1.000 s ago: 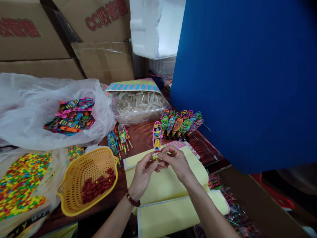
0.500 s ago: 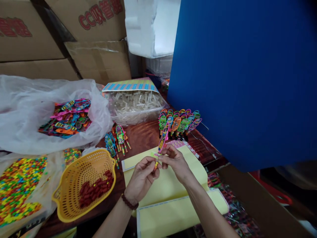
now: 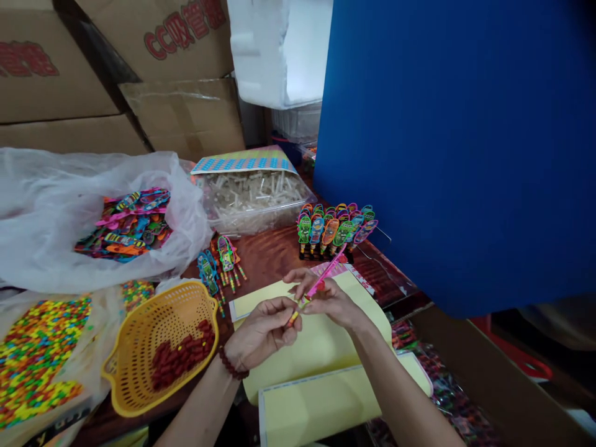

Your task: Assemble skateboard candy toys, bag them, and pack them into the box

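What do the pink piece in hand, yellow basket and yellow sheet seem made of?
Pink piece: probably smooth plastic; it looks thin, vividly coloured and holds straight.
Yellow basket: likely moulded plastic, slight sheen, given its regular holes and rounded rim.
Yellow sheet: possibly matte paper or card, since it bends softly without strong glare.

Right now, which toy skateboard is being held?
The pink skateboard, tilted nearly edge-on; the others are in the black rack, plastic bag or on the table.
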`<state>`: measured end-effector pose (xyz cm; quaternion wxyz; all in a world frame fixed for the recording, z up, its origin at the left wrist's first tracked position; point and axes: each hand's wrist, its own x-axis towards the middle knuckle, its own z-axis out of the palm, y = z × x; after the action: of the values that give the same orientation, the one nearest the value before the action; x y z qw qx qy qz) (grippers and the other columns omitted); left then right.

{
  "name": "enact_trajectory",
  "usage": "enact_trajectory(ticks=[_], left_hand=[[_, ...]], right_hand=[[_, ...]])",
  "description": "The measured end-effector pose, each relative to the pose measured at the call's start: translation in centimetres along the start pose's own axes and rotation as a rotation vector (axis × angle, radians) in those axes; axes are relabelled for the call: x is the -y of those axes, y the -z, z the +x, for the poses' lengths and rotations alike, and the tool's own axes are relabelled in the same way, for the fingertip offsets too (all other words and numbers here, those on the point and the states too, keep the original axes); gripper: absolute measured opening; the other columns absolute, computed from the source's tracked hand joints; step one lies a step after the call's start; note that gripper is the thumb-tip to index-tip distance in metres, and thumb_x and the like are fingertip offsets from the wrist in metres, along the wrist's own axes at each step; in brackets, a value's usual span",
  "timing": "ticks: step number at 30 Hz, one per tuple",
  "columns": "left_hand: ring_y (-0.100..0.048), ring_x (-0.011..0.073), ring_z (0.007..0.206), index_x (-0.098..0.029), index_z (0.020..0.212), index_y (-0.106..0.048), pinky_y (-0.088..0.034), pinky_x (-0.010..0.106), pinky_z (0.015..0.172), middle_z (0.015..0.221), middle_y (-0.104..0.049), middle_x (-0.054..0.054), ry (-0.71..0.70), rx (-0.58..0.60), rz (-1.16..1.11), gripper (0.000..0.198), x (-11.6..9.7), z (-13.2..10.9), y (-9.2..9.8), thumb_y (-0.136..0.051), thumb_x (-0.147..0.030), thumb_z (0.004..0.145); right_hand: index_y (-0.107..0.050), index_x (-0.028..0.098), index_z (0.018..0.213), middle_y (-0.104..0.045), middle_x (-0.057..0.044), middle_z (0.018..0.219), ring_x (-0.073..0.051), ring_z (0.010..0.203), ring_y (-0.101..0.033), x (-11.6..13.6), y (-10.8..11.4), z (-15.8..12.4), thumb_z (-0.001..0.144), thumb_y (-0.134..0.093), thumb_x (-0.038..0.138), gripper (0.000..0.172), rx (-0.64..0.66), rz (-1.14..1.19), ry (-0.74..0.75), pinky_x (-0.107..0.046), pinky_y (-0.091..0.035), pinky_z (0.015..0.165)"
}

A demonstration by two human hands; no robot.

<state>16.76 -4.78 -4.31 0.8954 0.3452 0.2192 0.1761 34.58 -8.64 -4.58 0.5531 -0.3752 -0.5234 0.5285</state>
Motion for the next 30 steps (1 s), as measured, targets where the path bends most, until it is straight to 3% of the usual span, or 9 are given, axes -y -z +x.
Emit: enact_trajectory(ticks=[6, 11, 15, 18, 24, 27, 30], left_hand=[[-0.049, 0.0054, 0.053, -0.014, 0.082, -0.061, -0.035, 0.019, 0.055, 0.071, -0.063, 0.003, -0.097, -0.062, 0.051, 0.019, 0.2, 0.1, 0.2, -0.072, -0.028, 0.075], [-0.051, 0.0082, 0.056, -0.017, 0.083, -0.061, -0.038, 0.021, 0.055, 0.073, -0.065, 0.002, -0.404, -0.311, 0.334, 0.017, 1.6, 0.9, -0.1, -0.067, -0.032, 0.078], [-0.052, 0.0102, 0.060, -0.018, 0.086, -0.063, -0.041, 0.023, 0.061, 0.063, -0.057, -0.002, -0.565, -0.465, 0.568, 0.014, 2.6, 1.6, -0.4, -0.062, -0.032, 0.082], [-0.052, 0.0108, 0.061, -0.019, 0.087, -0.063, -0.043, 0.023, 0.061, 0.063, -0.056, -0.002, -0.604, -0.495, 0.589, 0.016, 2.9, 1.8, -0.4, -0.062, -0.033, 0.081], [-0.057, 0.0111, 0.066, -0.018, 0.089, -0.062, -0.046, 0.022, 0.063, 0.073, -0.062, 0.000, -0.654, -0.522, 0.667, 0.017, 3.3, 2.3, 0.7, -0.062, -0.033, 0.081], [-0.059, 0.0105, 0.067, -0.018, 0.090, -0.061, -0.048, 0.021, 0.065, 0.072, -0.062, -0.001, -0.665, -0.492, 0.731, 0.015, 3.7, 2.3, 1.1, -0.061, -0.031, 0.083], [-0.060, 0.0099, 0.067, -0.018, 0.090, -0.061, -0.049, 0.020, 0.065, 0.073, -0.064, -0.001, -0.689, -0.497, 0.730, 0.014, 3.8, 2.1, 0.9, -0.061, -0.030, 0.083]], right_hand=[[-0.072, 0.024, 0.074, -0.065, -0.003, 0.102, -0.018, 0.092, -0.060, -0.7, -0.6, -0.2, 0.062, -0.080, 0.034, 0.018, -0.171, 0.066, -0.020, -0.034, -0.046, 0.086], [-0.074, 0.023, 0.074, -0.070, -0.002, 0.089, -0.018, 0.088, -0.061, -1.4, -2.1, -0.4, 0.060, -0.080, 0.033, 0.018, -0.426, 0.180, -0.172, -0.034, -0.043, 0.089], [-0.074, 0.022, 0.072, -0.071, -0.003, 0.084, -0.017, 0.085, -0.061, -2.1, -3.2, -0.4, 0.060, -0.079, 0.034, 0.017, -0.558, 0.261, -0.152, -0.033, -0.043, 0.089], [-0.073, 0.022, 0.072, -0.071, -0.003, 0.084, -0.017, 0.083, -0.060, -2.3, -3.7, -0.4, 0.061, -0.077, 0.033, 0.017, -0.617, 0.247, -0.136, -0.032, -0.043, 0.086], [-0.071, 0.019, 0.076, -0.069, -0.001, 0.078, -0.017, 0.079, -0.059, -2.0, -4.4, -0.5, 0.066, -0.072, 0.031, 0.016, -0.697, -0.004, -0.060, -0.030, -0.043, 0.079], [-0.067, 0.018, 0.068, -0.067, -0.001, 0.072, -0.016, 0.075, -0.059, -1.9, -4.5, -0.6, 0.065, -0.072, 0.028, 0.012, -0.726, -0.001, -0.067, -0.028, -0.044, 0.075], [-0.065, 0.018, 0.070, -0.065, 0.001, 0.073, -0.014, 0.073, -0.057, -2.2, -4.0, -0.7, 0.065, -0.073, 0.028, 0.014, -0.668, 0.078, -0.054, -0.027, -0.044, 0.073]])
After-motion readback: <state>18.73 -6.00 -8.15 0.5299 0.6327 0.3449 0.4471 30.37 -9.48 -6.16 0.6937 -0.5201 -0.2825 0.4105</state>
